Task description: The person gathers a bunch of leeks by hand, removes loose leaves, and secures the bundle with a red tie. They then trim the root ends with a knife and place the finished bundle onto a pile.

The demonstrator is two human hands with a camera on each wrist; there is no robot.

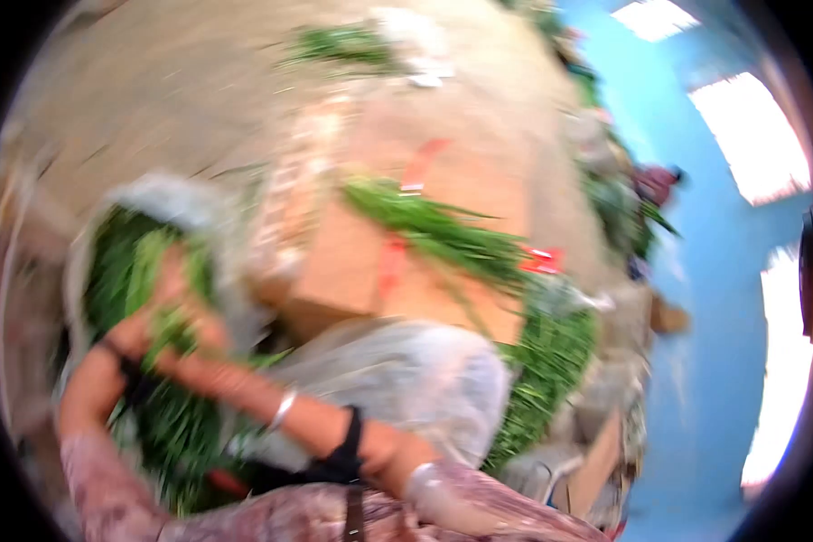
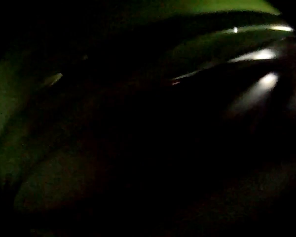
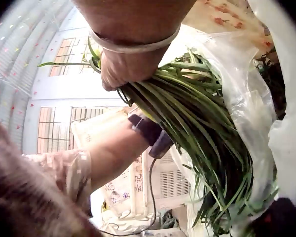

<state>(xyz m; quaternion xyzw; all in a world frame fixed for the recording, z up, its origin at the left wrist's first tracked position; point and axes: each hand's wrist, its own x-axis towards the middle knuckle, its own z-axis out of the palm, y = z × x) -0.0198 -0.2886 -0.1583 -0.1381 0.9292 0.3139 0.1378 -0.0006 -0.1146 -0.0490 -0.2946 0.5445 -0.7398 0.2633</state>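
Observation:
In the head view a white plastic bag (image 1: 158, 191) holds long green stalks (image 1: 108, 271), and both hands are over it. My right hand (image 1: 200, 332), past a pale bracelet, grips a bunch of greens (image 1: 173, 332). The right wrist view shows that hand (image 3: 126, 69) curled round the bunch (image 3: 197, 118), whose leaves hang down beside clear plastic. My left hand (image 1: 167, 285) is among the stalks in the bag; blur hides its fingers. The left wrist view is nearly black, with green glints of leaves (image 2: 212, 37) close to the lens.
A cardboard box (image 1: 470, 176) with red tape stands ahead, a bunch of greens (image 1: 452, 230) lying across it. Right of my arms are a whitish plastic sheet (image 1: 406, 370) and a pile of greens (image 1: 551, 361). More greens (image 1: 339, 45) lie on the floor by white plastic.

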